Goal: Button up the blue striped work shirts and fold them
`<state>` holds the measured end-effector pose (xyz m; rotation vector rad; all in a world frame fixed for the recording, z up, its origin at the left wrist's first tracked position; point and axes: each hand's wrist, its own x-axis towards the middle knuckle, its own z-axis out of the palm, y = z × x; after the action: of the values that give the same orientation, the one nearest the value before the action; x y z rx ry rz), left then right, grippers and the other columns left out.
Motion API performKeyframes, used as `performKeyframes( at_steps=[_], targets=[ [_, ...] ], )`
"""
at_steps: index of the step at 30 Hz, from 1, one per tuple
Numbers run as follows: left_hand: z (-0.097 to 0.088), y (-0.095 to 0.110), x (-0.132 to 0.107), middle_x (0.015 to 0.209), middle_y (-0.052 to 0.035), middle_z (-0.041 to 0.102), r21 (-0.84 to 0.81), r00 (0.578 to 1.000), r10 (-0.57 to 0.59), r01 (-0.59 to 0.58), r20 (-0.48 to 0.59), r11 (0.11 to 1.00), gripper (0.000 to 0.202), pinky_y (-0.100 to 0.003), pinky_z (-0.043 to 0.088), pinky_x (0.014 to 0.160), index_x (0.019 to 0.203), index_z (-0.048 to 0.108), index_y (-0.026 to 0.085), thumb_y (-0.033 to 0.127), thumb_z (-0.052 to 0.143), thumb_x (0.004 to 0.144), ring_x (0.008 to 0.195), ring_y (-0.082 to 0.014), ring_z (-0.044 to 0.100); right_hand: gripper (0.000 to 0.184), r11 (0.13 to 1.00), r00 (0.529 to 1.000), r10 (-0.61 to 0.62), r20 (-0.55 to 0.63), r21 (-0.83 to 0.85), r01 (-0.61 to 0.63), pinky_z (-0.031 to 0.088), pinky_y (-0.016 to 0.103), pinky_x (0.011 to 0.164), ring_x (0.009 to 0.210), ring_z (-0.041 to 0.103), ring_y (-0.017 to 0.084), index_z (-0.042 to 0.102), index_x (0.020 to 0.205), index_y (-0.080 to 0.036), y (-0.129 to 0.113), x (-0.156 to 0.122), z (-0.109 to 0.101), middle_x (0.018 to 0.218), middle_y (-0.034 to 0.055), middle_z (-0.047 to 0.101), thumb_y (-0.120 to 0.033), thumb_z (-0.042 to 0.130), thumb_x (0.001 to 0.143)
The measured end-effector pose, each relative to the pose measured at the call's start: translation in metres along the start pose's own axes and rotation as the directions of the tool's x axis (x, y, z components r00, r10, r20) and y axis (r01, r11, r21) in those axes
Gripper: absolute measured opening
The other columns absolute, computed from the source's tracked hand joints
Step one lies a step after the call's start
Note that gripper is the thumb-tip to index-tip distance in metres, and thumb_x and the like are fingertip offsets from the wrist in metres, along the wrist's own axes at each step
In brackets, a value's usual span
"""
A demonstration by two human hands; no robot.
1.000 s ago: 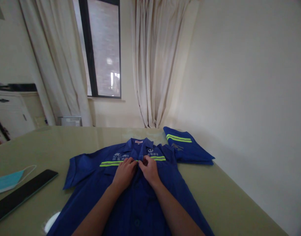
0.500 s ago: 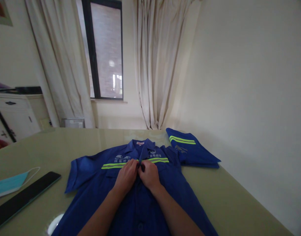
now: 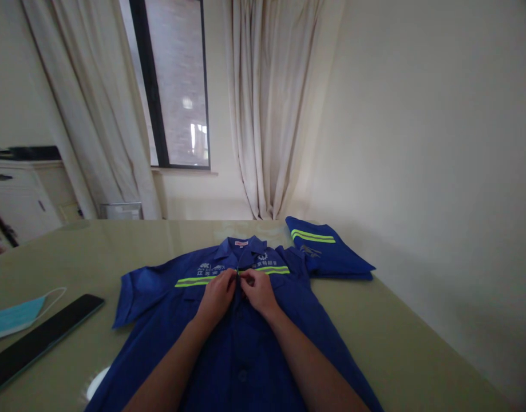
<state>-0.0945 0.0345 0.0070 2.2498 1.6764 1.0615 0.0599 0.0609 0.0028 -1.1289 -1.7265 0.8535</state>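
Observation:
A blue work shirt [image 3: 168,303] with yellow-green reflective stripes lies flat, front up, on the olive table [image 3: 400,337]. Its collar points away from me. My left hand [image 3: 217,296] and my right hand [image 3: 256,292] meet at the shirt's front placket, just below the stripe. Both hands have their fingers closed in a pinch on the placket edges. What the fingertips hold there, beyond cloth, is too small to make out.
A second blue garment [image 3: 327,252], folded, sits at the far right of the table. A long black flat object [image 3: 35,337] and a light blue face mask [image 3: 14,316] lie at the left. White curtains, a window and a white cabinet [image 3: 18,194] stand behind.
Both hands stay pinched at the same place on the shirt's front, with only small finger movements. The view has shifted slightly.

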Motion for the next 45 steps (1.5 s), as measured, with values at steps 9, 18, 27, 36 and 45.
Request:
performKeyframes(
  at_steps=[9,18,27,36,45],
  targets=[
    [0.002,-0.008,0.002,0.089,-0.0053,0.077,-0.288,0.996,-0.086,0.080,-0.007,0.954,0.025,-0.035,0.053,0.077,0.109,0.063,0.022,0.039,0.054,0.094,0.083,-0.0248,0.073,0.014,0.942,0.986,-0.145,-0.083,-0.318,0.112,0.044,0.023,0.068,0.072,0.063,0.015,0.074,0.082,-0.020,-0.010,-0.005,-0.002,0.079,0.0003,0.070,-0.007,0.068,0.082],
    [0.003,-0.014,0.010,0.083,-0.0050,0.075,-0.519,0.985,-0.163,0.171,0.062,0.837,0.024,-0.033,0.054,0.073,0.087,0.065,0.020,0.043,0.060,0.081,0.077,-0.0227,0.072,0.009,0.953,0.983,-0.142,-0.119,-0.283,0.104,0.043,0.022,0.068,0.068,0.059,0.013,0.073,0.077,-0.019,-0.011,-0.005,-0.004,0.081,-0.0001,0.066,-0.012,0.075,0.082],
    [0.000,-0.015,0.012,0.059,0.0040,0.056,-0.472,0.976,-0.211,0.209,0.048,0.857,0.032,-0.026,0.035,0.058,0.065,0.059,0.021,0.049,0.066,0.077,0.060,-0.0159,0.052,0.012,0.882,0.981,-0.186,-0.053,-0.450,0.143,0.043,0.023,0.073,0.077,0.062,0.014,0.075,0.091,-0.023,-0.013,-0.011,-0.002,0.094,0.0006,0.068,-0.016,0.065,0.092],
    [0.006,-0.022,0.020,0.065,0.0030,0.063,-0.621,0.947,-0.297,0.308,0.125,0.721,0.036,-0.026,0.043,0.060,0.076,0.067,0.019,0.054,0.069,0.066,0.062,-0.0154,0.057,0.015,0.834,0.977,-0.211,-0.026,-0.527,0.166,0.042,0.023,0.071,0.083,0.065,0.015,0.074,0.097,-0.026,-0.018,-0.017,-0.001,0.099,0.0012,0.068,-0.022,0.060,0.098],
    [0.008,-0.028,0.023,0.070,0.0011,0.066,-0.680,0.944,-0.295,0.316,0.151,0.662,0.053,-0.028,0.047,0.062,0.095,0.069,0.017,0.061,0.071,0.065,0.063,-0.0153,0.059,0.012,0.910,0.963,-0.253,-0.097,-0.362,0.202,0.045,0.023,0.077,0.084,0.065,0.015,0.075,0.092,-0.023,-0.019,-0.014,-0.001,0.094,0.0019,0.069,-0.023,0.063,0.094]
  ],
)
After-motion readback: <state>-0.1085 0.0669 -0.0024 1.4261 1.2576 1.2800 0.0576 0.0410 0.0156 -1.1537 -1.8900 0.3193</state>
